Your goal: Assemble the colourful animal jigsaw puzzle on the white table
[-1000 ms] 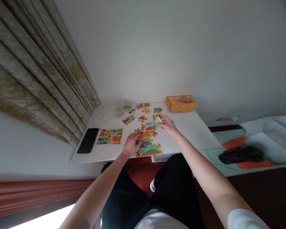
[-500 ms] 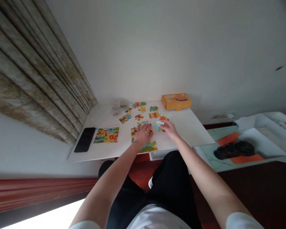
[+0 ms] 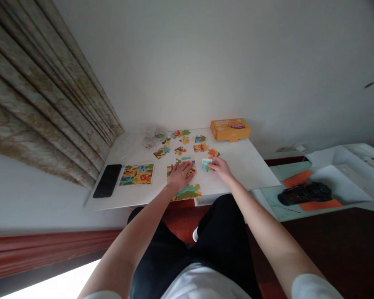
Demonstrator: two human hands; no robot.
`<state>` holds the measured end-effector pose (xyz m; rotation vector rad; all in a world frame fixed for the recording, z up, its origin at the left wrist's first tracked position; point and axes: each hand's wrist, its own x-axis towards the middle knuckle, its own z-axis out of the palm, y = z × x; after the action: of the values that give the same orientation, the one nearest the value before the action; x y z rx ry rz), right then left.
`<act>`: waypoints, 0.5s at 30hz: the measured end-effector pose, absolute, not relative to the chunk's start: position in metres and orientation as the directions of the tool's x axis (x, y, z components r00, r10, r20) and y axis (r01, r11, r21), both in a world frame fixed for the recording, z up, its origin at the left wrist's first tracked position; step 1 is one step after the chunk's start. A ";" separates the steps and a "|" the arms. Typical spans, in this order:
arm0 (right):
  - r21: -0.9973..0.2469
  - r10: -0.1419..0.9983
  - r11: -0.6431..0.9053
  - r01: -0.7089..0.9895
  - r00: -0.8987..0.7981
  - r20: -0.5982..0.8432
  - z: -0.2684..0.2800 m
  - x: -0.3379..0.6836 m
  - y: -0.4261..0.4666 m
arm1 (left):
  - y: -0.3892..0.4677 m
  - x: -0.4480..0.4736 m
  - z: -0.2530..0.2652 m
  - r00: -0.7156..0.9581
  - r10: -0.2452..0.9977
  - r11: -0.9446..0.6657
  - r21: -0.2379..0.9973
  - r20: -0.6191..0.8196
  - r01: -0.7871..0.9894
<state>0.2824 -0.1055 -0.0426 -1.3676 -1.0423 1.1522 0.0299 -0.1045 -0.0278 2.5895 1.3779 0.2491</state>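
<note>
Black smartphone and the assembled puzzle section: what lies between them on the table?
In the head view, the animal picture card lies between the black smartphone and the assembled puzzle section, nearer the black smartphone.

Left hand (image 3: pixel 180 176) hides part of the colourful cardboard jigsaw (image 3: pixel 188 193) beneath; right hand (image 3: pixel 220 169) covers one edge of a blue-green cardboard piece (image 3: pixel 207 163); beyond it, lettering (image 3: pixel 221 123) blurs on the orange cardboard box (image 3: pixel 233 134).

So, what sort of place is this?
Probably a room in a home: a patterned curtain hangs beside a white table that bears a phone and puzzle pieces.
</note>
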 end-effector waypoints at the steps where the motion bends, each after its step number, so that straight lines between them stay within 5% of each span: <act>1: -0.995 0.981 -0.105 0.004 0.164 -0.102 -0.043 0.283 -0.105 | -0.105 0.030 -0.028 0.551 0.832 -0.547 0.251 0.061 0.799; 15: -0.994 0.988 -0.094 0.051 0.130 -0.087 -0.044 0.289 -0.101 | -0.110 0.020 -0.031 0.554 0.827 -0.557 0.285 0.101 0.780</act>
<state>0.2886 -0.1009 -0.0441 -1.3756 -1.1100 1.1517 0.0201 -0.1098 -0.0308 2.5808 1.3530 0.3308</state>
